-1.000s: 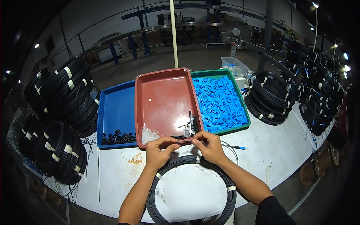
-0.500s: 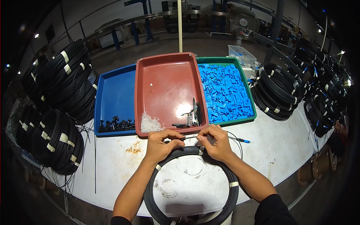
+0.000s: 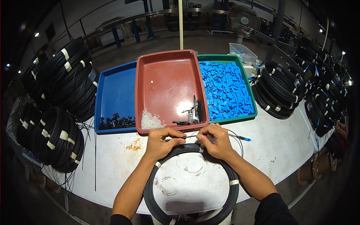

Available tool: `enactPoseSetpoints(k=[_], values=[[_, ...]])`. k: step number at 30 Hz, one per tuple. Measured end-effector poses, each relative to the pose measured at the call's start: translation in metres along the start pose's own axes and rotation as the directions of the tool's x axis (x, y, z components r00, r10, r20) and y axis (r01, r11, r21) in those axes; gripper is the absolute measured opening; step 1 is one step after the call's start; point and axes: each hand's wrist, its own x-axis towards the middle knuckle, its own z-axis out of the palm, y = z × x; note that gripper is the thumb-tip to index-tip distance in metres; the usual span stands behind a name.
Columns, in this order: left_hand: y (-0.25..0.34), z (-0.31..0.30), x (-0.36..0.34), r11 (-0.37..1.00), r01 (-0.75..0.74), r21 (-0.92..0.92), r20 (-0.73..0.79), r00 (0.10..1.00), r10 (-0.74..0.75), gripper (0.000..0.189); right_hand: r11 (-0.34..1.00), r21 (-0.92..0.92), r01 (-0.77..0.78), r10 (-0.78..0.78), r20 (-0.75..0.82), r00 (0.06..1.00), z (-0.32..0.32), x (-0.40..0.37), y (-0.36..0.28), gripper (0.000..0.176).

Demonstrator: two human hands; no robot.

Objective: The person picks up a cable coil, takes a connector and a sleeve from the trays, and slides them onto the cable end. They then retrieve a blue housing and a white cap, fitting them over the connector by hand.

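Observation:
My left hand [image 3: 162, 141] pinches a small black piece [image 3: 183, 137] between thumb and fingertips; its exact kind is mostly hidden. A thin black cable [image 3: 192, 136] runs from there to my right hand [image 3: 214, 139], whose thumb and fingers are closed on it. Beyond the right hand the cable loops out to an end with a blue connector [image 3: 244, 138]. Below both hands lies a coil of black cable [image 3: 149, 187], bound with pale tape, at the table's near side.
Ahead stand a red tray [image 3: 168, 82] with clear and black small parts, a blue tray [image 3: 118, 86] with black parts, and a green tray [image 3: 234, 118] full of blue connector pieces. Taped cable coils [image 3: 60, 138] pile up left, more coils [image 3: 277, 92] right.
The view has shifted slightly, so the trays sit a little higher. Both hands keep their grips almost in place, with the left fingertips now covering more of the black piece.

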Motion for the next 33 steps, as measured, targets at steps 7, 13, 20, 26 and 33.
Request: enactPoseSetpoints(k=[7, 13, 20, 26, 33], values=[[0.010, 0.003, 0.002, 0.973, -0.122, 0.196, 0.099, 0.990, 0.104, 0.017, 0.978, -0.104, 0.181, -0.180, 0.014, 0.984, 0.001, 0.001, -0.004, 0.008], [0.020, 0.006, 0.003, 0.974, -0.103, 0.201, -0.004, 0.994, 0.106, 0.017, 0.976, -0.125, 0.180, -0.189, -0.067, 0.980, 0.003, 0.001, -0.002, 0.008], [0.011, 0.006, 0.002, 0.949, -0.199, 0.245, 0.055, 0.980, 0.191, 0.010, 0.956, -0.147, 0.255, -0.257, 0.002, 0.966, 0.004, 0.003, -0.010, 0.013], [0.014, 0.009, 0.002, 0.936, -0.234, 0.262, 0.126, 0.970, 0.208, 0.011, 0.947, -0.095, 0.308, -0.292, 0.155, 0.944, 0.001, 0.000, -0.004, 0.020], [0.015, 0.003, 0.000, 0.928, -0.234, 0.290, 0.143, 0.969, 0.200, 0.011, 0.954, -0.020, 0.299, -0.295, 0.108, 0.949, 0.005, -0.001, -0.006, 0.017]])
